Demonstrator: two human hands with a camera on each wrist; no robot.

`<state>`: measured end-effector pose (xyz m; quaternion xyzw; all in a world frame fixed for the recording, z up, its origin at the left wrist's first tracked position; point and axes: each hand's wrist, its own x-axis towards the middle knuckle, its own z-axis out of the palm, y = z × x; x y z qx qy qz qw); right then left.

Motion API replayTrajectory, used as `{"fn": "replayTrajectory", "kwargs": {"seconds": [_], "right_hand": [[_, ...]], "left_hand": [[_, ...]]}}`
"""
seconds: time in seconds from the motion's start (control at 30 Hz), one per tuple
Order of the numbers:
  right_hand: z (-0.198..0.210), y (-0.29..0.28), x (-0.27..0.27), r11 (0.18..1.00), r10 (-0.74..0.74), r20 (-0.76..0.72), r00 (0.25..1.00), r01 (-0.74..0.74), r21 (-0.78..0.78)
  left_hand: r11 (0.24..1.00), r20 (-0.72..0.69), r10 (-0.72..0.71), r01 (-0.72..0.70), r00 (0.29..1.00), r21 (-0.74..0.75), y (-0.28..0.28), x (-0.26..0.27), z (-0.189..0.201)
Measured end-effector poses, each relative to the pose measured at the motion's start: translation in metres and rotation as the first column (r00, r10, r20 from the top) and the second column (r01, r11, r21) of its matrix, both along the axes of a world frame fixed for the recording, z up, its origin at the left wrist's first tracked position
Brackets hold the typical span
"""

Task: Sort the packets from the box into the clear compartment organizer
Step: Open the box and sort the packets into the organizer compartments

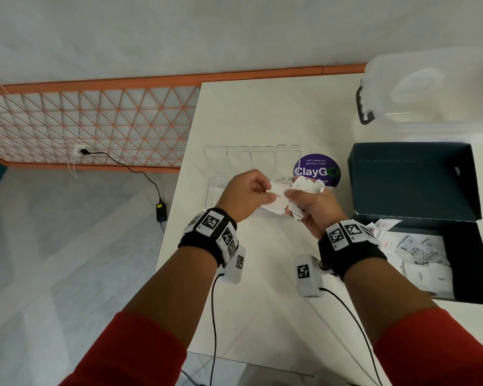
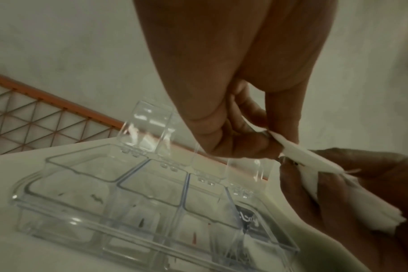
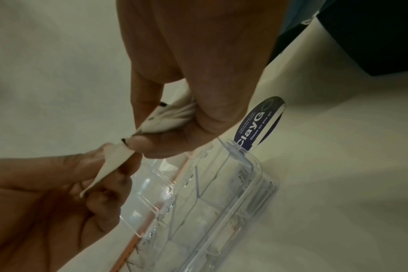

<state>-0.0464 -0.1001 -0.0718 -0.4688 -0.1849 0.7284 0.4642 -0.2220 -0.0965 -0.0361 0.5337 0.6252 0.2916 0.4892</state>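
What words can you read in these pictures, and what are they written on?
"Let's keep our pantries clean", "ClayG" and "Clean as you go": on the round purple sticker on the table.
"Stevia": on white packets in the dark box.
Small black print on the packet that both hands pinch: too blurred to read.
Black-and-white square codes on the wristbands: patterns, not words.

Over the white table [image 1: 262, 121], both hands meet above the clear compartment organizer [image 1: 251, 157], whose lids stand open along its far side. The left hand [image 1: 243, 196] pinches one white packet [image 1: 276, 195], while the right hand [image 1: 315, 210] grips a bunch of white packets [image 1: 307, 185]. A purple round sticker [image 1: 317, 169] (it reads "ClayGo") lies just right of the organizer. Further right, the dark box [image 1: 413, 179] sits open with packets inside; a translucent lidded bin [image 1: 430, 90] stands beyond it.
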Motion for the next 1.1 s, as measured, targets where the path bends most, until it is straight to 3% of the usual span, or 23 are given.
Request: {"fn": "replayTrajectory", "kwargs": {"seconds": [0.23, 0.33, 0.43, 0.57, 0.77, 1.1], "right_hand": [[0.004, -0.006, -0.010, 1.000, 0.021, -0.013, 1.000, -0.021, -0.004], [0.006, -0.008, -0.013, 0.998, 0.067, -0.019, 0.998, -0.067, 0.023], [0.005, -0.007, -0.015, 0.997, 0.070, -0.043, 0.997, -0.069, 0.018], [0.005, -0.003, -0.010, 0.998, 0.061, -0.064, 0.996, -0.061, 0.006], [0.002, 0.000, -0.009, 0.999, 0.052, -0.083, 0.995, -0.053, 0.000], [-0.006, 0.008, -0.008, 0.998, 0.067, -0.039, 0.997, -0.067, 0.008]], "left_hand": [[0.995, 0.119, -0.031, 0.041, 0.992, -0.086, -0.015, -0.014, 0.007], [0.994, 0.108, -0.054, 0.064, 0.993, -0.089, -0.018, -0.015, 0.007], [0.999, 0.063, 0.024, -0.022, 0.998, -0.039, -0.016, -0.025, 0.006], [0.987, -0.112, 0.157, -0.152, 0.981, 0.049, -0.010, -0.059, 0.002], [0.969, -0.368, 0.246, -0.225, 0.896, 0.102, 0.006, -0.094, -0.011], [0.999, -0.684, -0.042, 0.044, 0.728, -0.015, 0.022, -0.089, -0.039]]}}
